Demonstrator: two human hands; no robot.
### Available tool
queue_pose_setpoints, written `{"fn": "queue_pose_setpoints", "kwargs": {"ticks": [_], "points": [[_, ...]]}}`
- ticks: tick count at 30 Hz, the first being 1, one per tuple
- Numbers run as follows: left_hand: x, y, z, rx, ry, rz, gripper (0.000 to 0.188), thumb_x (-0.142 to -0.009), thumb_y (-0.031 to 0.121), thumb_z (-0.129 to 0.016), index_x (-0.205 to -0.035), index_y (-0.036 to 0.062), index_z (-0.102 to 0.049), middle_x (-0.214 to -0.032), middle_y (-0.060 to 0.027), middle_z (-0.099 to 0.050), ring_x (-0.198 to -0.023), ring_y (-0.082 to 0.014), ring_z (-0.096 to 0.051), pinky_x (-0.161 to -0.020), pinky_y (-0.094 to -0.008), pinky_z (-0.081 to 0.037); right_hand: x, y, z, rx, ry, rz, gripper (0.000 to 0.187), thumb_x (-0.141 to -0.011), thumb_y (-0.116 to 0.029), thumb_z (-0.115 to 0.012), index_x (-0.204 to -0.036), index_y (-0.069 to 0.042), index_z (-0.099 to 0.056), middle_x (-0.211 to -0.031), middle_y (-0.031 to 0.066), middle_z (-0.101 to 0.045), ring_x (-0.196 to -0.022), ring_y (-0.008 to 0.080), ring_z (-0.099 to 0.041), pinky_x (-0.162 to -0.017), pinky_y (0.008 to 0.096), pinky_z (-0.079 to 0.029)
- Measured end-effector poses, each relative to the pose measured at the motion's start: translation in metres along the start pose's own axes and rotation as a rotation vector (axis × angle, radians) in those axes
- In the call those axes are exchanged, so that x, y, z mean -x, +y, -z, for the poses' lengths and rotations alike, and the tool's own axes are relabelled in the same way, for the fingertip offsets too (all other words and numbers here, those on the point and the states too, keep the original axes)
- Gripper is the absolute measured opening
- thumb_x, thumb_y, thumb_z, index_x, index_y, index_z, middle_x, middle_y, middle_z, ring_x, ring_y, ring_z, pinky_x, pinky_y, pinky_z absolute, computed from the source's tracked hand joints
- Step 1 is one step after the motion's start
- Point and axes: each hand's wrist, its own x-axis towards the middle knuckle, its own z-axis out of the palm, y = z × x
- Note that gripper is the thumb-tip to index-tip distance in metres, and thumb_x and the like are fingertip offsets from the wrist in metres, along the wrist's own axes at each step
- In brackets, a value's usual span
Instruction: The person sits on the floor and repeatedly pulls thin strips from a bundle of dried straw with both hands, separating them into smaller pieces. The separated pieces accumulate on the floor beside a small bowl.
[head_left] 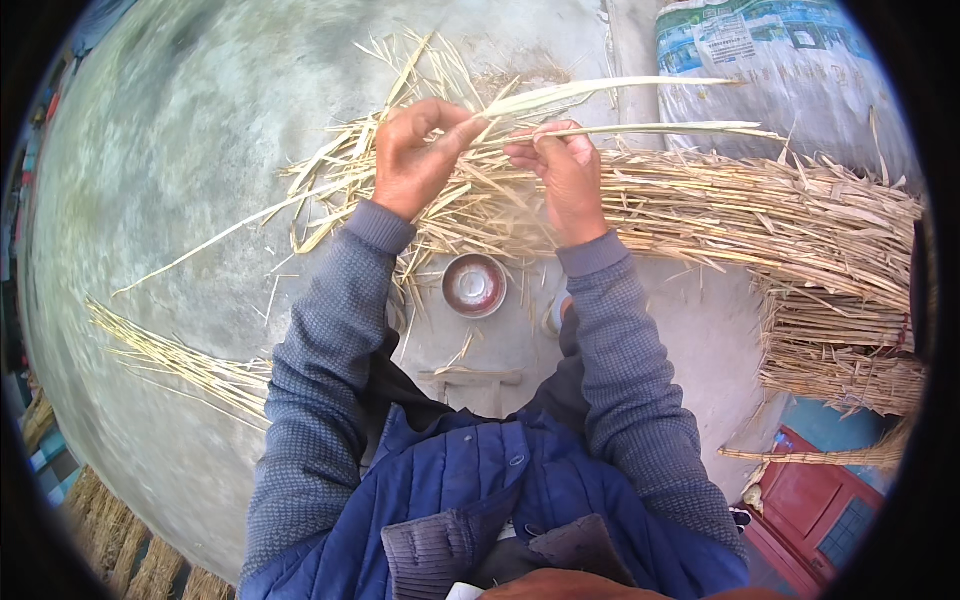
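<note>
With arms stretched forward, I have both hands over a loose heap of pale straw strips [460,215]. My left hand [415,155] is closed, thumb and forefinger pinching the base of a long, flat dry leaf [620,90] that points right. My right hand [565,180] pinches a thin reed stalk [670,128] just below that leaf. A pale stem [230,222] sticks out on the left side of my left hand; whether it is the same reed cannot be made out. The two hands are a short gap apart.
A shallow metal bowl [474,286], reddish inside, stands between my feet. Bundled reeds [730,210] lie at right, before a whitish sack [790,90]. Stripped stalks [190,365] rest on the concrete at left. A red panelled object [810,495] is at lower right.
</note>
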Motion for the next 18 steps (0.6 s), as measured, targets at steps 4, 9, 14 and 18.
{"fn": "queue_pose_setpoints", "kwargs": {"ticks": [4, 9, 14, 18], "points": [[-0.022, 0.0, 0.047, 0.372, 0.195, 0.137, 0.02, -0.092, 0.012, -0.077, -0.101, -0.0032, -0.068, -0.084, -0.0102, -0.076, -0.075, -0.0097, -0.069, -0.065, -0.022, -0.053, -0.008, 0.0, 0.019, -0.004, 0.125, 0.044, 0.009, -0.097, -0.005, -0.054, -0.102, 0.001, -0.052, -0.099, 0.0188, -0.068, -0.085, 0.027, -0.073, -0.075, 0.0346, -0.061], [-0.032, -0.024, 0.097, 0.443, 0.45, 0.101, 0.022, -0.091, 0.017, -0.078, -0.097, -0.0013, -0.068, -0.088, -0.0109, -0.076, -0.069, -0.0059, -0.058, -0.065, -0.0198, -0.045, -0.012, -0.001, 0.04, 0.023, 0.157, 0.044, 0.009, -0.096, -0.006, -0.055, -0.103, -0.001, -0.051, -0.101, 0.0189, -0.067, -0.083, 0.027, -0.072, -0.074, 0.0349, -0.061], [-0.036, -0.048, 0.088, -0.139, 0.213, 0.105, 0.019, -0.088, 0.021, -0.079, -0.099, 0.0082, -0.071, -0.088, -0.0021, -0.075, -0.077, -0.0125, -0.063, -0.072, -0.0316, -0.048, -0.013, -0.004, 0.037, 0.031, 0.061, 0.053, 0.009, -0.096, -0.005, -0.055, -0.103, 0.0, -0.052, -0.101, 0.0183, -0.067, -0.086, 0.0274, -0.072, -0.078, 0.0356, -0.061], [-0.026, -0.046, 0.047, -0.57, 0.03, -0.287, 0.027, -0.085, 0.031, -0.078, -0.097, 0.0077, -0.071, -0.083, -0.0054, -0.071, -0.082, -0.0239, -0.062, -0.079, -0.0383, -0.042, -0.01, 0.0, 0.023, 0.012, 0.011, 0.015, 0.012, -0.097, -0.005, -0.055, -0.107, 0.001, -0.055, -0.104, 0.018, -0.068, -0.091, 0.0275, -0.073, -0.08, 0.0356, -0.061]]}}
